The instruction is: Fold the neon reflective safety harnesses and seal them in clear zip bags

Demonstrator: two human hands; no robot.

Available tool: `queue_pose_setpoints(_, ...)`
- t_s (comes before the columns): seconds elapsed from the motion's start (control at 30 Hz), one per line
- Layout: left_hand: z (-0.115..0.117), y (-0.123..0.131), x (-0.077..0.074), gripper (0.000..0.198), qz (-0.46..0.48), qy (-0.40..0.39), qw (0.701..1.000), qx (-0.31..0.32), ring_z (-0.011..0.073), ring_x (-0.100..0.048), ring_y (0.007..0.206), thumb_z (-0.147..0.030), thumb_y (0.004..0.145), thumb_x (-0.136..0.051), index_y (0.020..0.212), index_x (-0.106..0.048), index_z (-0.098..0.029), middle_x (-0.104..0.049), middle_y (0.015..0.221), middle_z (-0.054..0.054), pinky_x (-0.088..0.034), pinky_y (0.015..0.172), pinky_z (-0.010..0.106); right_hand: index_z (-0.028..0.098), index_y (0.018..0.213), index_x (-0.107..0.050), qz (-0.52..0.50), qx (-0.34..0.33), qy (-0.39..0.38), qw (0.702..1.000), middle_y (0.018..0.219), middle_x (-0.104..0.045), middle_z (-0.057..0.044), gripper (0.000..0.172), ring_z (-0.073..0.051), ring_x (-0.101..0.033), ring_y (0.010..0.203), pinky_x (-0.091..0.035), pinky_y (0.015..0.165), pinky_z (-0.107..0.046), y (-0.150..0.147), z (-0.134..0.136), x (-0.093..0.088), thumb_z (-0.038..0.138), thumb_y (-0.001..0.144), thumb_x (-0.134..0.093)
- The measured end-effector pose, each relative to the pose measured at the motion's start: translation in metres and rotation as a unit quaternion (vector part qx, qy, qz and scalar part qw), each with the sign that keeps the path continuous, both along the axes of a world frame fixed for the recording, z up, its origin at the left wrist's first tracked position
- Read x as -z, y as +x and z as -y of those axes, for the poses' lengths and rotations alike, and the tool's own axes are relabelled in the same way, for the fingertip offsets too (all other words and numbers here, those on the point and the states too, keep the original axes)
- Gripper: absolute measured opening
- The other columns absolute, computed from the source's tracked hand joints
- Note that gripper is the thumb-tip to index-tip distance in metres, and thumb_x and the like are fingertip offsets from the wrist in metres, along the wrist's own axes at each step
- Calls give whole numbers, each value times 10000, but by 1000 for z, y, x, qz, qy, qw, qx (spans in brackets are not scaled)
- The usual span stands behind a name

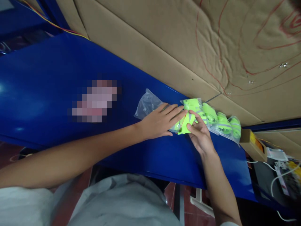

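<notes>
Your left hand (160,121) lies flat, fingers open, on the clear bag (147,103). Your right hand (199,133) pinches the neon band (187,121), whose long axis runs from lower left to upper right.

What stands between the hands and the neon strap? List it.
Nothing visible. The right hand pinches the strap, and the left hand lies flat on the clear bag, fingertips at the strap. The bagged straps lie aside to its right.
</notes>
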State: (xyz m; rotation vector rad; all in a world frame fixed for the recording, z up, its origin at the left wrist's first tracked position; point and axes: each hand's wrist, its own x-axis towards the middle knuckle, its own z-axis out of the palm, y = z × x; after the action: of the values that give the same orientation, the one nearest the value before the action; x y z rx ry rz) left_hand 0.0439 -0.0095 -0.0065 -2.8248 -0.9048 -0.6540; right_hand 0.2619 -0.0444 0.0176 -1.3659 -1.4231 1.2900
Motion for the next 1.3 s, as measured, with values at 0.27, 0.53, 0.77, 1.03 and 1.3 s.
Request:
queue_pose_setpoints(0.27,-2,-3,-1,746,-21,29,999,-13,358,-398,1453,-301,932,-647,1578,-344,-81,-404,1618,172,-362,1143,499,320,1195,-561,-131,79,8,988,1199,-667,0,474,-145,-684,940,-602,758,-257,-15,-2,22,388,805,-821)
queue_pose_setpoints(0.53,4,-1,-4,699,-5,33,999,-8,328,-476,1378,-282,961,-582,1580,-340,-66,-440,1593,180,-408,1061,473,307,1354,-508,-48,45,120,991,1332,-647,-56,478,-208,-672,1168,-610,932,-370,-25,5,35,366,927,-716)
queue_pose_setpoints(0.77,0,-2,-3,656,31,39,999,19,332,-430,1434,-223,988,-496,1586,-297,-42,-332,1655,191,-372,1135,487,297,1412,-465,139,80,372,914,1446,-536,-106,477,-231,-553,1369,-490,1134,-431,-21,9,42,235,971,-637)
queue_pose_setpoints(1.03,-20,-14,4,645,75,28,996,29,301,-539,1367,-40,892,-539,1508,-391,-159,-406,1562,223,-488,1052,379,325,1455,-388,109,-27,257,960,1496,-440,-130,703,-253,-595,1279,-630,905,-400,-18,7,21,386,869,-772)
queue_pose_setpoints(1.3,-15,-12,-4,569,84,-19,993,78,298,-570,1330,-342,959,-670,1435,-457,-114,-633,1377,177,-395,1101,425,289,1361,-631,364,26,509,780,1341,-587,-115,454,-292,-629,1255,-632,958,-447,-10,13,12,202,924,-711)
